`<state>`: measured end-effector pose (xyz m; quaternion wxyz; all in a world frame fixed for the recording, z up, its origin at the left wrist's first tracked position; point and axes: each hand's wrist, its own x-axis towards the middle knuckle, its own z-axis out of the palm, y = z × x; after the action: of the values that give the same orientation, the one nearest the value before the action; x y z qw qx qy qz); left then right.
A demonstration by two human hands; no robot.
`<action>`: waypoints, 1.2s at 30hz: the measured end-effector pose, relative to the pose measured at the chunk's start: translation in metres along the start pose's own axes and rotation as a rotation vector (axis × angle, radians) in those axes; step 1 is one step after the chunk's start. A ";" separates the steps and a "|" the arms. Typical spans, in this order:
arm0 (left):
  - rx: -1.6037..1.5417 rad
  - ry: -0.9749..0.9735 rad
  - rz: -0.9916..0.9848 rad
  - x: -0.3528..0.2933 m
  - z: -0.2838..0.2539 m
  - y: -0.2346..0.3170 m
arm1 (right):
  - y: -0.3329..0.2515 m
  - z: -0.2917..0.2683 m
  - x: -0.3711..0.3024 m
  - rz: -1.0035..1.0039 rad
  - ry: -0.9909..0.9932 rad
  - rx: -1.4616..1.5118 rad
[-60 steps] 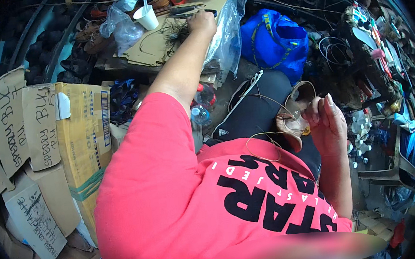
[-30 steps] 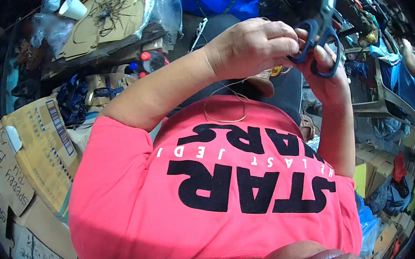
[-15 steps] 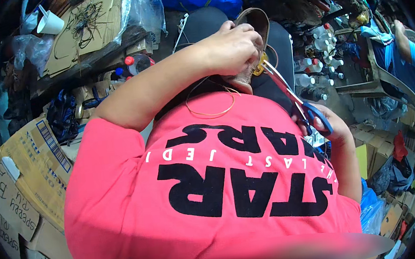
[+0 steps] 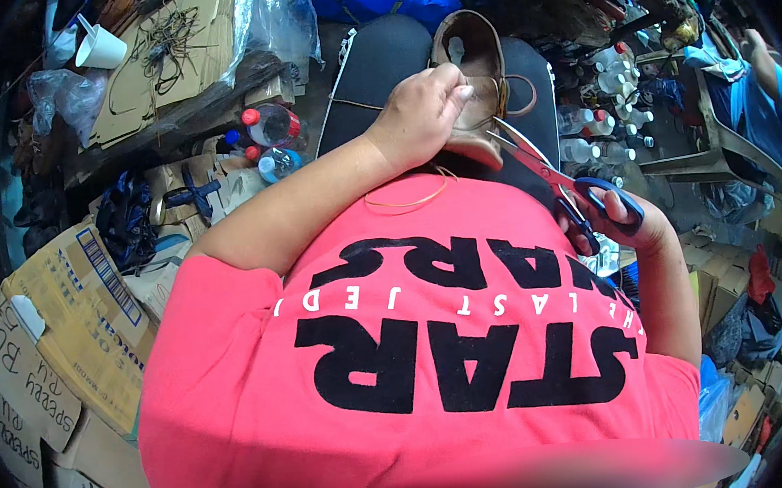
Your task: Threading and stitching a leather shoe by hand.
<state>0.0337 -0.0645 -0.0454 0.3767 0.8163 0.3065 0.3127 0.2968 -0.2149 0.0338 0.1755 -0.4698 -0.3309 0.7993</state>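
Note:
On my lap lies a brown leather shoe [image 4: 477, 132], its opening facing away from me. My left hand [image 4: 422, 119] is closed in a pinch at the shoe's left side, and a thin lace [image 4: 356, 105] runs out from it; the fingertips are partly hidden. Another stretch of lace loops out on the shoe's right side. My right hand [image 4: 631, 221] grips scissors [image 4: 547, 170] by their dark blue handles. The blades are spread, with their tips by the near right part of the shoe. A loose tan cord [image 4: 411, 203] rests against my pink shirt.
Cardboard with a tangle of dark cords [image 4: 171, 48] lies at the upper left, near a white cup [image 4: 101, 48]. Plastic bottles [image 4: 271, 122] stand to the left, and several more bottles [image 4: 614, 85] to the right. A person's blue clothing [image 4: 761, 119] shows beside a chair [image 4: 728, 157].
My left hand has shifted left off the top of the shoe, uncovering more of it. The scissor blades have spread apart, and my right hand has moved slightly right.

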 end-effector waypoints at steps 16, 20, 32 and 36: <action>-0.050 -0.248 0.144 -0.008 0.003 -0.008 | 0.006 0.016 0.044 -0.222 0.224 0.090; -0.026 -0.274 0.181 -0.008 0.005 -0.007 | 0.009 0.016 0.049 -0.206 0.234 0.027; -0.330 -0.230 0.144 -0.003 -0.022 0.007 | -0.043 0.032 0.046 -0.413 0.357 -0.299; -0.682 -0.125 0.092 0.005 -0.043 0.024 | -0.064 0.048 0.066 -0.526 0.289 -0.299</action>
<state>0.0111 -0.0552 -0.0021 0.6315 0.6738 0.1238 0.3633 0.2206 -0.1471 0.0523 0.3498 -0.4974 -0.5262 0.5945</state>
